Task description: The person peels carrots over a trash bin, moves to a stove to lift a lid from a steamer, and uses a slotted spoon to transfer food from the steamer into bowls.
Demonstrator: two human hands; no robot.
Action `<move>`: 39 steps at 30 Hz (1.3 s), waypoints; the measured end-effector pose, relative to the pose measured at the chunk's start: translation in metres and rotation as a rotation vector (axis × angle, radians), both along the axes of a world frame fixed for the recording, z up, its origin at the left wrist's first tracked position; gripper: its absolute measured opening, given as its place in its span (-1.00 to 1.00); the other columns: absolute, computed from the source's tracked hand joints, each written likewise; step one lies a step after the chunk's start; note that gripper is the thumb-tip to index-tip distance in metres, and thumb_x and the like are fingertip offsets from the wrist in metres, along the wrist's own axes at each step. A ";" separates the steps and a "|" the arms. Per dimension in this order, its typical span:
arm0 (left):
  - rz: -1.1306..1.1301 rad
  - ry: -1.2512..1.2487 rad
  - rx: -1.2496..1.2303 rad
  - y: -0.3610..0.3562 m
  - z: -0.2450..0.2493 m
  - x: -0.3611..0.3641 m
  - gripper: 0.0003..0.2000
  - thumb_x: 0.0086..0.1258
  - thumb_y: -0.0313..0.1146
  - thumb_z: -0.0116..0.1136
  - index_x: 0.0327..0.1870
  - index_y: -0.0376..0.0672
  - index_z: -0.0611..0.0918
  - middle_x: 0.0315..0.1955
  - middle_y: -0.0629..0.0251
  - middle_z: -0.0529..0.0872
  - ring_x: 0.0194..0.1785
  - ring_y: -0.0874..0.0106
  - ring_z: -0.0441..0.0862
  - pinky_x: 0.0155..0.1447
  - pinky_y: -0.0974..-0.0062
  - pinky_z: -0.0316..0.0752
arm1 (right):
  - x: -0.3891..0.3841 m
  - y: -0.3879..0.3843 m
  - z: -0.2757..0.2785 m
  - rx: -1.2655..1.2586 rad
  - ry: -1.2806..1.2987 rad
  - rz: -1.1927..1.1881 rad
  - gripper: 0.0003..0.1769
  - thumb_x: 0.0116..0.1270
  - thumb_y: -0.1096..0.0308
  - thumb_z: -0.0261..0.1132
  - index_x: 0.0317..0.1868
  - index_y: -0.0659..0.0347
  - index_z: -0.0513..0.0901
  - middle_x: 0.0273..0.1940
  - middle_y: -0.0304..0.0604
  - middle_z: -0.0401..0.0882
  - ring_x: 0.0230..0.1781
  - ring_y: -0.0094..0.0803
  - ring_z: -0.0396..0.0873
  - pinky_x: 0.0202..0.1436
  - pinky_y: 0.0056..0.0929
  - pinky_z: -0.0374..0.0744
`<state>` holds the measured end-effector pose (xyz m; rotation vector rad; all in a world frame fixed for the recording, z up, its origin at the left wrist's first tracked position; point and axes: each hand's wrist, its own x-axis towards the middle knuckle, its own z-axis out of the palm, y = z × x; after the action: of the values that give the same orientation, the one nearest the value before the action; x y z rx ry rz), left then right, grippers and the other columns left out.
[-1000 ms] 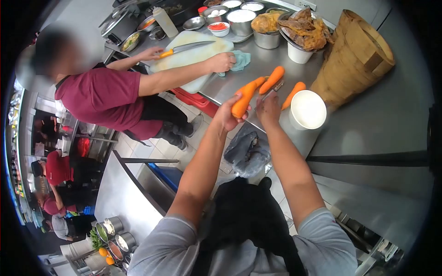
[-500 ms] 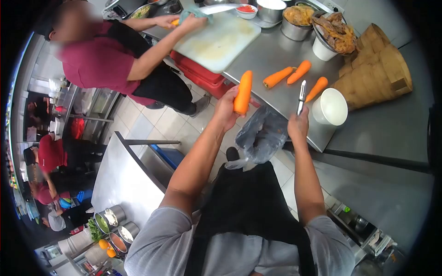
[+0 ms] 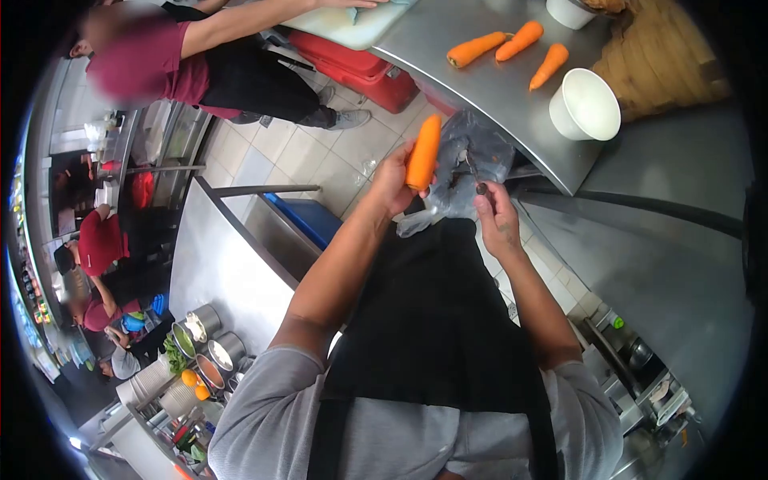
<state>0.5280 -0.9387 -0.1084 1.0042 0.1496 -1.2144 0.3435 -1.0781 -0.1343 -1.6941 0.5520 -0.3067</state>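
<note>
My left hand [image 3: 392, 182] grips an orange carrot [image 3: 422, 152] and holds it nearly upright over a clear plastic bag [image 3: 464, 164] that hangs at the counter edge. My right hand [image 3: 496, 220] is closed on a peeler [image 3: 474, 172], its blade pointing up beside the carrot's lower end. Three more carrots [image 3: 512, 44] lie on the steel counter [image 3: 512, 112] beyond, next to a white bowl [image 3: 588, 104].
A co-worker in a maroon shirt [image 3: 152, 60] leans over a white cutting board [image 3: 352, 24] at the far left of the counter. A red crate [image 3: 360, 72] sits under it. A wooden steamer stack [image 3: 664, 56] stands at the right. Steel containers [image 3: 208, 352] are at lower left.
I have stepped back from the counter. Both hands came down and nearer to me; the peeler dropped from beside the bowl to just right of the carrot, over the bag.
</note>
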 end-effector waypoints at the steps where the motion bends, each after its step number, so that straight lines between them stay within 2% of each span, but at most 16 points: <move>1: 0.036 -0.019 0.043 -0.002 -0.002 -0.008 -0.58 0.55 0.00 -0.21 0.12 -0.17 0.44 -0.26 0.18 0.63 -0.33 0.33 0.61 -0.46 0.46 0.42 | -0.003 -0.002 0.001 -0.015 0.008 0.012 -0.64 0.44 0.20 0.20 0.09 0.28 0.51 -0.23 -0.15 0.56 -0.24 -0.41 0.51 -0.07 -0.42 0.49; 5: 0.105 -0.045 0.115 -0.009 0.007 -0.035 -0.57 0.55 -0.01 -0.23 0.17 -0.14 0.43 -0.28 0.21 0.62 -0.32 0.32 0.60 -0.43 0.43 0.47 | -0.013 -0.007 -0.001 -0.077 0.063 0.008 -0.66 0.42 0.23 0.21 0.08 0.26 0.52 -0.21 -0.11 0.59 -0.21 -0.34 0.57 -0.07 -0.39 0.52; 7: 0.083 -0.057 0.088 -0.008 0.008 -0.042 -0.58 0.55 -0.02 -0.22 0.18 -0.14 0.44 -0.28 0.21 0.61 -0.34 0.32 0.60 -0.42 0.41 0.48 | -0.015 -0.011 0.009 -0.250 0.002 0.054 -0.66 0.39 0.23 0.24 0.06 0.24 0.52 -0.18 -0.06 0.60 -0.18 -0.23 0.61 -0.08 -0.32 0.54; 9: 0.059 -0.073 0.053 -0.008 0.008 -0.044 -0.58 0.54 -0.03 -0.21 0.18 -0.14 0.44 -0.28 0.21 0.61 -0.35 0.32 0.59 -0.41 0.40 0.50 | -0.016 -0.012 0.014 -0.299 -0.028 0.068 -0.67 0.38 0.23 0.24 0.05 0.23 0.52 -0.17 -0.06 0.60 -0.18 -0.19 0.61 -0.09 -0.30 0.55; 13: 0.058 -0.080 0.080 -0.008 -0.001 -0.049 -0.59 0.52 -0.02 -0.17 0.12 -0.14 0.48 -0.31 0.22 0.62 -0.38 0.35 0.58 -0.43 0.41 0.45 | -0.018 -0.016 0.012 -0.396 -0.078 0.096 -0.67 0.35 0.23 0.26 0.03 0.22 0.52 -0.16 -0.07 0.59 -0.19 -0.12 0.62 -0.10 -0.26 0.56; 17: 0.107 0.005 0.159 -0.010 -0.011 -0.054 -0.58 0.53 0.03 -0.16 0.05 -0.15 0.50 -0.35 0.23 0.63 -0.38 0.37 0.58 -0.45 0.44 0.40 | -0.015 -0.012 0.009 -0.389 -0.043 0.114 -0.68 0.38 0.23 0.25 0.01 0.24 0.50 -0.17 -0.05 0.60 -0.21 -0.12 0.62 -0.10 -0.25 0.56; 19: 0.110 0.039 0.142 -0.008 -0.027 -0.052 -0.58 0.53 0.04 -0.16 0.04 -0.15 0.50 -0.35 0.23 0.62 -0.38 0.37 0.58 -0.45 0.44 0.40 | -0.014 -0.005 0.007 -0.042 0.015 0.186 -0.69 0.40 0.23 0.23 0.00 0.26 0.49 -0.17 -0.03 0.61 -0.21 -0.10 0.62 -0.09 -0.23 0.55; 20: 0.109 0.071 0.122 -0.007 -0.035 -0.052 -0.58 0.54 0.05 -0.16 0.02 -0.15 0.50 -0.35 0.22 0.62 -0.38 0.37 0.58 -0.45 0.45 0.40 | -0.014 -0.003 0.005 -0.037 0.021 0.188 -0.69 0.40 0.23 0.23 0.00 0.26 0.49 -0.17 -0.03 0.61 -0.21 -0.10 0.62 -0.09 -0.23 0.55; 23: 0.111 0.105 0.098 -0.004 -0.046 -0.051 -0.59 0.54 0.03 -0.16 0.02 -0.17 0.49 -0.34 0.21 0.62 -0.39 0.36 0.57 -0.45 0.45 0.40 | -0.012 -0.001 -0.002 -0.138 0.045 0.157 -0.67 0.43 0.17 0.19 0.00 0.26 0.49 -0.22 0.01 0.62 -0.23 -0.08 0.63 -0.12 -0.19 0.55; 25: 0.124 0.122 0.112 -0.004 -0.056 -0.051 -0.59 0.54 0.02 -0.16 0.02 -0.18 0.49 -0.33 0.20 0.61 -0.38 0.35 0.57 -0.44 0.43 0.42 | -0.011 -0.003 -0.008 -0.330 0.085 0.166 -0.66 0.45 0.08 0.15 -0.10 0.24 0.51 -0.30 0.02 0.64 -0.28 -0.02 0.64 -0.18 -0.13 0.55; 26: 0.137 0.131 0.121 -0.004 -0.062 -0.051 -0.59 0.55 0.02 -0.16 0.02 -0.19 0.49 -0.31 0.18 0.61 -0.37 0.34 0.57 -0.43 0.42 0.43 | -0.010 -0.001 -0.011 -0.323 0.098 0.166 -0.66 0.45 0.08 0.15 -0.10 0.24 0.51 -0.30 0.02 0.64 -0.28 -0.02 0.64 -0.18 -0.13 0.55; 28: 0.123 0.140 0.109 -0.006 -0.066 -0.052 -0.59 0.55 0.01 -0.15 0.01 -0.20 0.49 -0.30 0.18 0.61 -0.36 0.35 0.56 -0.43 0.41 0.45 | -0.003 0.004 -0.014 -0.404 0.152 0.289 -0.61 0.45 0.02 0.12 -0.23 0.23 0.52 -0.38 0.02 0.65 -0.33 0.03 0.63 -0.23 -0.07 0.55; 29: 0.115 0.136 0.093 -0.007 -0.069 -0.052 -0.59 0.55 0.01 -0.15 0.01 -0.20 0.49 -0.29 0.19 0.60 -0.35 0.35 0.56 -0.42 0.40 0.46 | 0.000 0.007 -0.015 -0.400 0.196 0.309 -0.64 0.44 0.07 0.14 -0.21 0.24 0.55 -0.40 0.03 0.64 -0.34 0.06 0.62 -0.25 -0.10 0.54; 33: 0.153 0.197 0.159 -0.006 -0.083 -0.056 -0.59 0.55 0.01 -0.14 0.00 -0.21 0.49 -0.30 0.20 0.58 -0.34 0.36 0.56 -0.41 0.39 0.48 | 0.010 0.010 -0.024 -0.411 0.293 0.387 -0.60 0.44 0.02 0.13 -0.29 0.24 0.54 -0.39 0.05 0.64 -0.32 0.05 0.63 -0.27 -0.08 0.54; 36: 0.218 0.261 0.185 0.003 -0.106 -0.057 -0.60 0.56 0.01 -0.15 0.01 -0.20 0.48 -0.32 0.21 0.58 -0.35 0.36 0.55 -0.43 0.42 0.45 | 0.017 0.009 -0.046 -0.414 0.318 0.461 -0.49 0.43 -0.10 0.09 -0.31 0.25 0.56 -0.40 0.08 0.65 -0.34 0.09 0.64 -0.23 -0.02 0.55; 39: 0.115 0.323 0.191 0.016 -0.128 -0.059 -0.60 0.57 0.00 -0.19 0.01 -0.19 0.47 -0.33 0.21 0.58 -0.36 0.37 0.55 -0.44 0.45 0.42 | 0.029 0.005 -0.089 -0.382 0.434 0.510 -0.38 0.46 -0.18 -0.03 -0.28 0.27 0.61 -0.33 0.15 0.66 -0.27 0.14 0.64 -0.15 0.02 0.55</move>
<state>0.4685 -0.9227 -0.2364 0.9435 0.5787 -1.2660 0.3727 -1.0730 -0.2230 -2.2208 0.3636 0.3549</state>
